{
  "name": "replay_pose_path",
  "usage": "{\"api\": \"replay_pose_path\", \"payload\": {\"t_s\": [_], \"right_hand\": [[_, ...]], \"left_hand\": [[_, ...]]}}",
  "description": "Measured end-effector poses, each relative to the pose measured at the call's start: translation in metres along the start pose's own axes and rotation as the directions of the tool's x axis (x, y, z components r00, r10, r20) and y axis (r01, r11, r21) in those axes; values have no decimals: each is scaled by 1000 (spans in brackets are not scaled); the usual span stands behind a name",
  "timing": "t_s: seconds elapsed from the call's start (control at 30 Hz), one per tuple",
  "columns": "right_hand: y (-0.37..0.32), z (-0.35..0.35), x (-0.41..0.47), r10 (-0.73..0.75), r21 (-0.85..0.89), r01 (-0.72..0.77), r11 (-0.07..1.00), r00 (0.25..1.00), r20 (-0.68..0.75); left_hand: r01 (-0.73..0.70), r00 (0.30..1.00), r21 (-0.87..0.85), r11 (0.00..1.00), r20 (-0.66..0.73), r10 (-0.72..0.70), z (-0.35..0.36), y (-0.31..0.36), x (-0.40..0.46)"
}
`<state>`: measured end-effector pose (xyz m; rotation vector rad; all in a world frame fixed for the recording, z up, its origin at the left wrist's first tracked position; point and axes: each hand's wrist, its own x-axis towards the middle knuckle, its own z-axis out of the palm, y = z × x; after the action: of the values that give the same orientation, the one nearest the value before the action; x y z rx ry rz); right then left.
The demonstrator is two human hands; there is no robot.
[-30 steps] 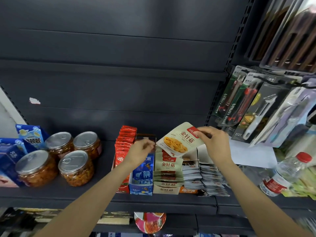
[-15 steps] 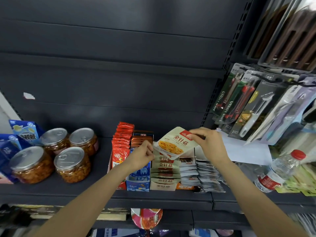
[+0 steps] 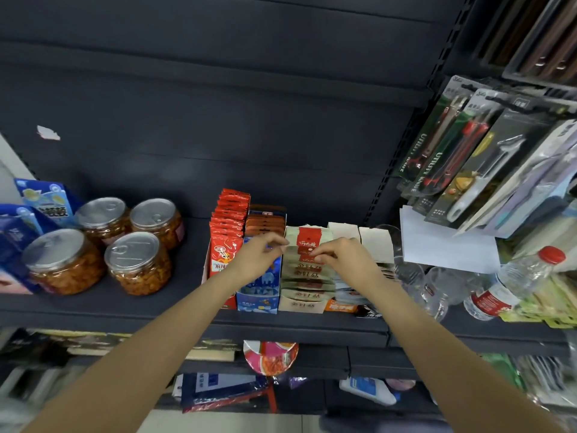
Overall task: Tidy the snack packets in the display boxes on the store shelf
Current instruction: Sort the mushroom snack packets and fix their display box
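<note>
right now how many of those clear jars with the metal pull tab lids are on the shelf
4, grouped left of the display boxes: back left jar, back right jar, front left jar, front right jar. None look hidden, though the blue cartons could block more.

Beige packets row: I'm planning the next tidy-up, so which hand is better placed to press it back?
Probably right: the right hand sits over the beige packets, while the left hand is at their left edge.

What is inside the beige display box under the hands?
The beige display box holds a row of upright beige-and-red packets. Both hands cover the middle ones; the box floor is hidden.
</note>
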<state>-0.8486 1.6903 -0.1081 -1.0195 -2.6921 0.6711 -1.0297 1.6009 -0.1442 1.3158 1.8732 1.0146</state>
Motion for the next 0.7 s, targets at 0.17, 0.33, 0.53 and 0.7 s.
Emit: {"api": "replay_pose_path", "payload": {"t_s": [0.17,0.33,0.53,0.7], "right_hand": [[3,15,-1,44,7,-45,999,991,126],[6,9,0,30,81,-35,996,998,57],[17,10,8,48,-90,-64,994,985,-168],[8,14,19,62,-159,-63,985,998,-7]], "left_hand": [[12,999,29,1000,44,-13,2,-2,-5],[-2,998,44,999,59,0,1,0,-7],[17,996,29,999,86,-19,0,2,-7],[38,996,35,999,83,-41,2,1,-7]]}}
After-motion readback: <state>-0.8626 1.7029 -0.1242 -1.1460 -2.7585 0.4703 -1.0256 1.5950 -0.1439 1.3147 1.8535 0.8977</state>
